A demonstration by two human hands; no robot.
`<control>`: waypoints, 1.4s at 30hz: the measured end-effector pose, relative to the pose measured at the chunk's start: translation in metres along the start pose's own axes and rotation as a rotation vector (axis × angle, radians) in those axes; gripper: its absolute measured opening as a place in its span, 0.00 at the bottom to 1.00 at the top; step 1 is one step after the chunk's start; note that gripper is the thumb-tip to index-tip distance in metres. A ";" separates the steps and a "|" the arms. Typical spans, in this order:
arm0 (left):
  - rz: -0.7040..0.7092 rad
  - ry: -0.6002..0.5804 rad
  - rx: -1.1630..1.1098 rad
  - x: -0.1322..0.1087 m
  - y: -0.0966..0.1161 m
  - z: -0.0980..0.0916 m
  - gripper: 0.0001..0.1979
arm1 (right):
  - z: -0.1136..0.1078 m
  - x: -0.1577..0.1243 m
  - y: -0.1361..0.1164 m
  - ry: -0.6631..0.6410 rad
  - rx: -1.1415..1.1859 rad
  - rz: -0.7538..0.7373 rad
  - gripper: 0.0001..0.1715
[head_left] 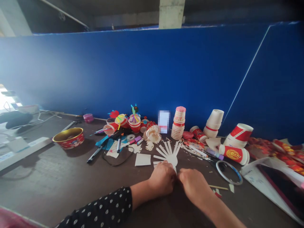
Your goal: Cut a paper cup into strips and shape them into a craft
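Observation:
A white paper cup cut into splayed strips (167,152) lies flat on the dark table (59,177). My left hand (162,179) rests closed on its near edge, fingers curled onto the paper. Beside it, my right hand (193,185) is also closed and pinches the same edge; the fingertips of both hands are hidden from me. A black sleeve with white dots covers my left forearm.
Behind the hands stand a stack of paper cups (179,124), tipped red-and-white cups (234,154), decorated red cups (135,124), pens, a tape roll (229,172) and paper scraps. A red-and-gold bowl (68,137) sits left. A blue partition (142,69) backs the table.

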State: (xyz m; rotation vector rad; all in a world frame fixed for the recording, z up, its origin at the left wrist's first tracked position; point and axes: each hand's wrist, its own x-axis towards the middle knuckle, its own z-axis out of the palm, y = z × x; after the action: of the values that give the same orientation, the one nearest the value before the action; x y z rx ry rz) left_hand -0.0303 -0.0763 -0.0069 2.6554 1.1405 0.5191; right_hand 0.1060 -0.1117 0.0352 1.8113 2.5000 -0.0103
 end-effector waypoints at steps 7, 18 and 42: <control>-0.027 0.034 -0.087 -0.003 -0.005 -0.001 0.03 | 0.003 0.001 0.001 0.040 0.030 -0.023 0.14; 0.065 0.054 -0.048 -0.001 -0.008 0.005 0.06 | 0.011 0.005 0.003 0.091 -0.006 -0.036 0.16; 0.002 0.080 0.039 -0.003 -0.006 -0.006 0.08 | 0.011 -0.001 -0.005 0.018 -0.139 -0.129 0.21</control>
State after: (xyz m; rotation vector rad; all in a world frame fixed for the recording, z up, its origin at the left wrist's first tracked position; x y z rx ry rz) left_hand -0.0387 -0.0743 -0.0044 2.6911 1.1826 0.6150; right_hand 0.1021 -0.1142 0.0241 1.6038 2.5543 0.1701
